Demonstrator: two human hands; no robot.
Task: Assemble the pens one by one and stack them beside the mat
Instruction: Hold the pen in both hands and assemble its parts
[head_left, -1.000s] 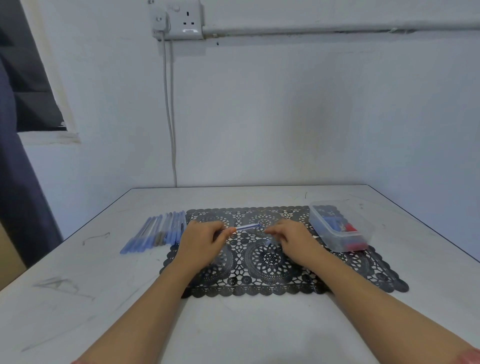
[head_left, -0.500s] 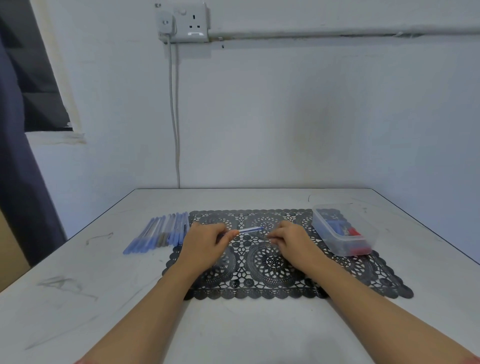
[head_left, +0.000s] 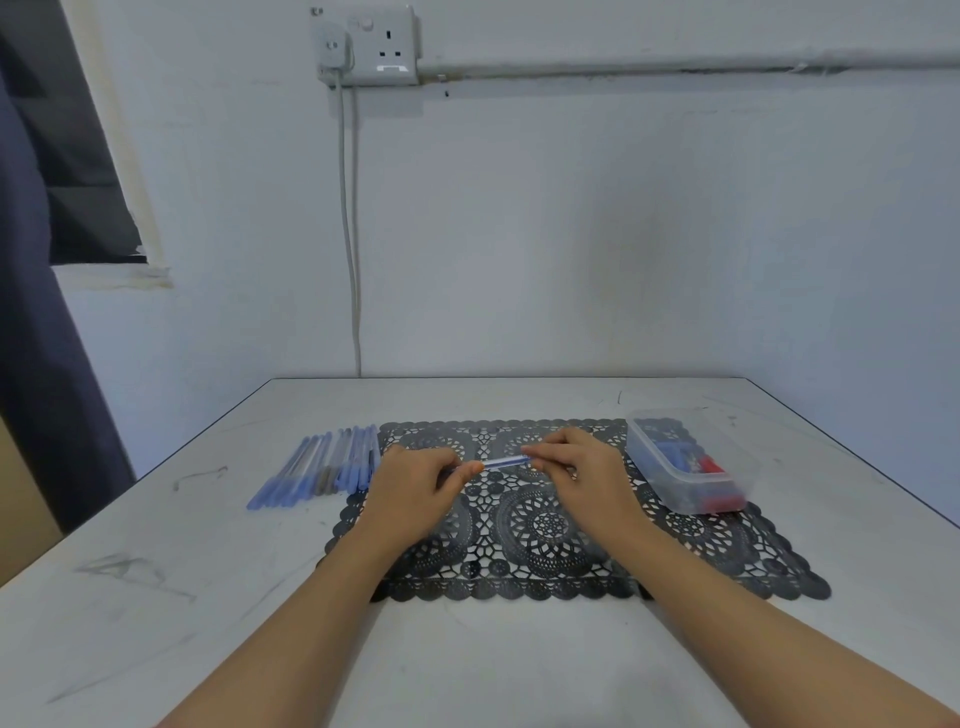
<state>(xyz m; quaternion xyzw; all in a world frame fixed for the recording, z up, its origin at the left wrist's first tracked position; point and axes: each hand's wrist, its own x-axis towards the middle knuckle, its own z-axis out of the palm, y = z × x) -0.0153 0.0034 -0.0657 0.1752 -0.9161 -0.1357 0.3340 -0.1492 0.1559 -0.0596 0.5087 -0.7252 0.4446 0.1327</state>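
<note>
Over the black lace mat (head_left: 545, 540) I hold a clear blue pen (head_left: 505, 462) level between both hands. My left hand (head_left: 415, 493) pinches its left end with thumb and fingers. My right hand (head_left: 582, 473) grips its right end, and the fingers hide that tip. Several assembled blue pens (head_left: 327, 465) lie side by side on the table just left of the mat.
A clear plastic box (head_left: 680, 467) with blue and red pen parts sits on the mat's right end. The white table (head_left: 156, 597) reaches the wall behind. A socket with a cable (head_left: 349, 234) hangs on the wall. A dark curtain (head_left: 31, 364) is at the left.
My right hand has moved left onto the pen's right end, closing the gap between my hands. The view has tilted slightly downward.
</note>
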